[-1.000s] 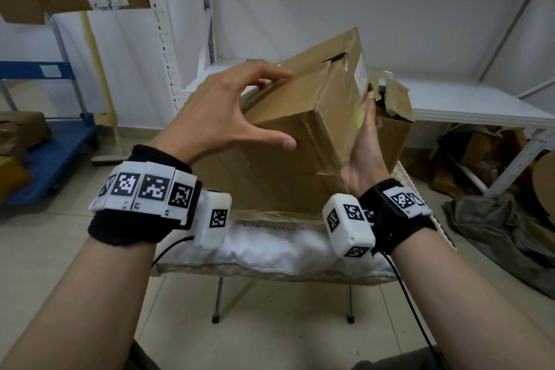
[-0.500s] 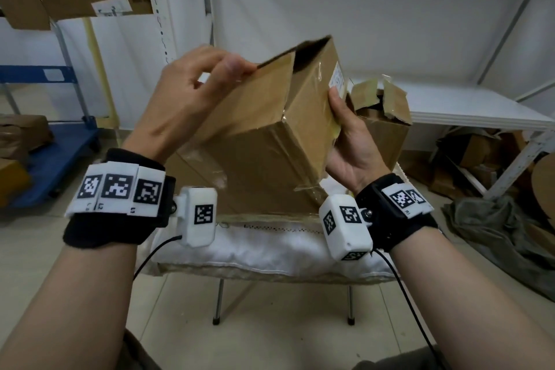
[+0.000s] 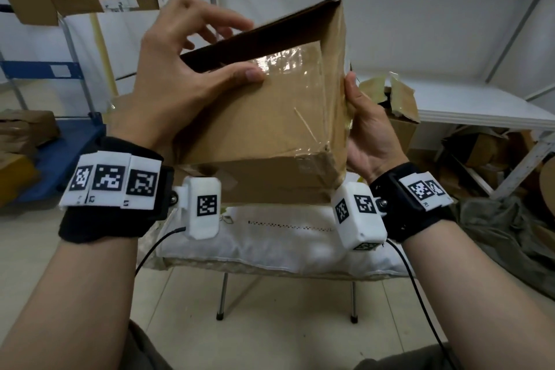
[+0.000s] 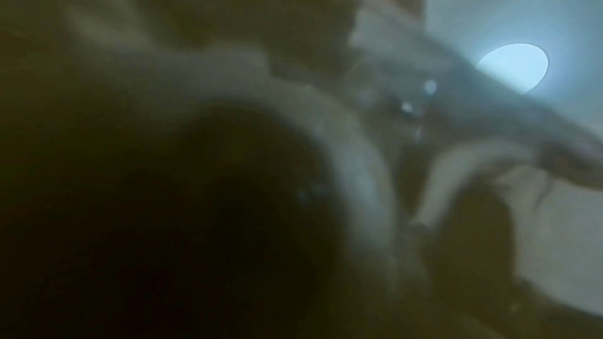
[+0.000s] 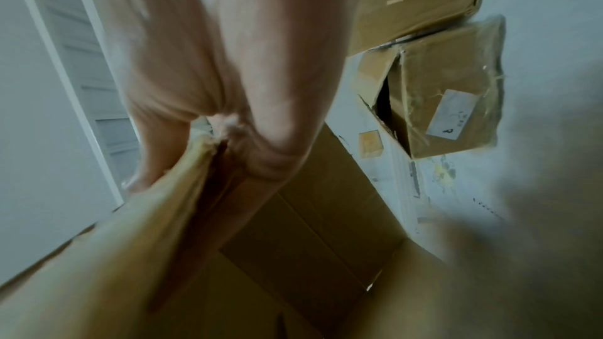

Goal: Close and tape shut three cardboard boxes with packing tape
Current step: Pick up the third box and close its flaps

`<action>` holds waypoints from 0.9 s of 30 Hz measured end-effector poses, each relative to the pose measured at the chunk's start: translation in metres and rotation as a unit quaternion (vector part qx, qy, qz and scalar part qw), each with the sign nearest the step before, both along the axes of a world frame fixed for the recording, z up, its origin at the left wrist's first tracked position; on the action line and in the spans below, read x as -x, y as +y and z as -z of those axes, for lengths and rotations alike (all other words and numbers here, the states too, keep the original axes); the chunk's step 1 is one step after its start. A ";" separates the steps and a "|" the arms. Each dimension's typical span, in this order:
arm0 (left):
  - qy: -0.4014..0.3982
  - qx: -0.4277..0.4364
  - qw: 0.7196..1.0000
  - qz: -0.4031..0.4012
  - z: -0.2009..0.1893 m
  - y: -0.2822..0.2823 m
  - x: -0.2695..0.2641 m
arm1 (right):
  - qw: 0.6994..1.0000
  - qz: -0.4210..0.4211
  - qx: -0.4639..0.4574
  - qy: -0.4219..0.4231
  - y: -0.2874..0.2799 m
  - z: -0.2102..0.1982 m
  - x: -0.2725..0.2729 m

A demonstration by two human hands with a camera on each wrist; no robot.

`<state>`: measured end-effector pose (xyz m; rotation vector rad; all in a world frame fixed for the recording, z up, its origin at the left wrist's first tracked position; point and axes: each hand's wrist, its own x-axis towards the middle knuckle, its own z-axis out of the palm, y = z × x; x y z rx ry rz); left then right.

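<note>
I am holding the box (image 3: 264,129) up over the cushion (image 3: 270,237), left hand (image 3: 168,81) gripping its open near edge, right hand (image 3: 369,135) clasping its right side. Old tape is showing, but no flaps are closed; another box (image 3: 399,111), far right, is gaping too, so nearly everything seems left.

Two hands (image 3: 180,78) (image 3: 371,132), two cardboard boxes (image 3: 264,117) (image 3: 396,111) near them, and one white table (image 3: 480,108).

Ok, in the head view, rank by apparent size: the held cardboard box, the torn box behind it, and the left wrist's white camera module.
1. Held cardboard box, by far the largest.
2. Torn box, partly hidden and farther away.
3. White camera module, only slightly smaller; its nearness makes this ranking unsure.
</note>
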<state>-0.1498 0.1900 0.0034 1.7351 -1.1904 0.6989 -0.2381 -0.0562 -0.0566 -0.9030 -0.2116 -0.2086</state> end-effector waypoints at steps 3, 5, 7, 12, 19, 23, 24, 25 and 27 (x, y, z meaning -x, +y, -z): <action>0.005 -0.013 1.000 -0.001 0.001 -0.007 0.004 | 1.000 0.007 0.002 -0.001 -0.001 0.001 -0.003; 0.016 -0.013 1.000 0.004 0.004 -0.012 0.004 | 1.000 0.017 0.003 0.002 -0.001 0.002 -0.004; 0.023 -0.009 1.000 0.012 0.005 -0.015 0.005 | 1.000 0.031 0.003 0.001 0.000 0.000 -0.004; -0.003 -0.008 1.000 0.022 0.004 -0.018 0.011 | 0.996 0.069 0.044 -0.020 0.006 -0.011 0.002; -0.017 -0.050 0.997 0.054 0.007 -0.007 0.006 | 0.984 0.079 0.156 -0.042 -0.003 -0.014 0.003; -0.071 -0.089 0.993 -0.030 0.017 -0.008 -0.004 | 0.972 0.066 0.223 -0.039 -0.010 -0.006 0.001; -0.092 -0.100 0.989 -0.060 0.021 -0.011 -0.006 | 0.969 0.067 0.233 -0.037 -0.011 -0.003 0.000; -0.108 -0.107 0.985 -0.082 0.025 -0.014 -0.007 | 0.967 0.073 0.242 -0.035 -0.014 -0.002 -0.001; -0.114 -0.114 0.982 -0.100 0.035 -0.021 -0.010 | 0.963 0.079 0.257 -0.029 -0.020 0.003 -0.004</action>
